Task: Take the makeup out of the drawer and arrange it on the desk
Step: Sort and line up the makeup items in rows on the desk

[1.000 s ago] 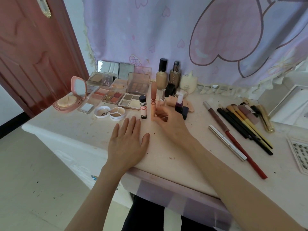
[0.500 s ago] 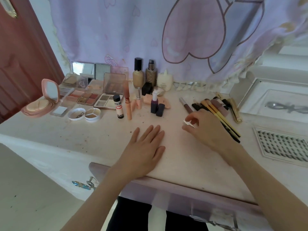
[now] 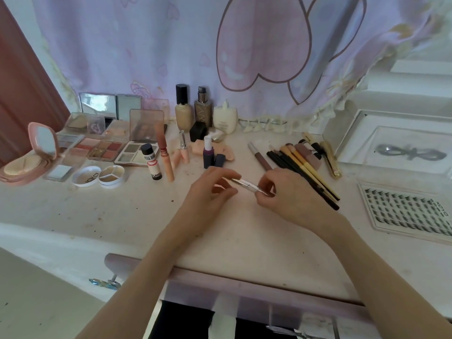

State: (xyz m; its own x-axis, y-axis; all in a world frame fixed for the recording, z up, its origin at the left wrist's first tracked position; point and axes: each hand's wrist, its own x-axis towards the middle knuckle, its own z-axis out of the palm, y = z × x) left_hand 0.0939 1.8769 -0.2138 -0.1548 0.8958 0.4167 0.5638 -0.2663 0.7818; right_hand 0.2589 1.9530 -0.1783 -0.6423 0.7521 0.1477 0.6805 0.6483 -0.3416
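The slim silver metallic pencil (image 3: 249, 185) lies left-to-right between both hands above the white desk (image 3: 122, 216) — left hand (image 3: 210, 189) pinches its left end, right hand (image 3: 286, 194) its right.

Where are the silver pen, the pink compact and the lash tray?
silver pen (image 3: 247, 184), head view, middle of its barrel between the hands
pink compact (image 3: 42, 140), head view, its raised mirror lid
lash tray (image 3: 403, 211), head view, middle of the card
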